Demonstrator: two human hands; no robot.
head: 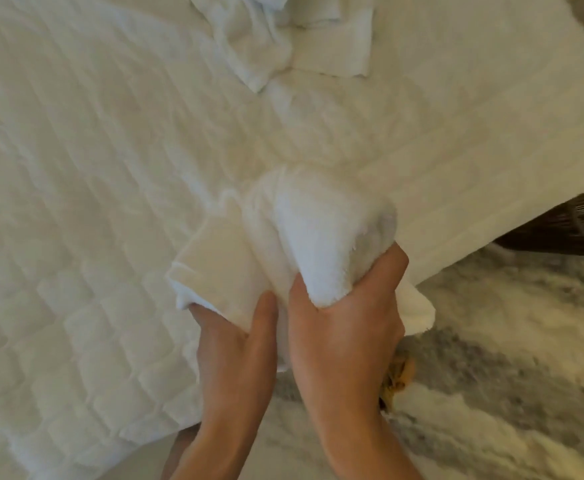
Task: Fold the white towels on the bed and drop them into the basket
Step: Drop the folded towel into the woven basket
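Observation:
A folded white towel is held up over the near corner of the bed. My left hand grips its left folded edge from below, thumb on top. My right hand grips the thick right part, fingers curled round it. A heap of loose white towels lies at the far side of the bed, top centre. A dark wicker basket shows partly at the right edge, beside the bed and below its level.
The bed carries a white quilted cover with a plain band along its right side. A pale shaggy rug covers the floor at lower right. A small brown object lies on it near my right wrist.

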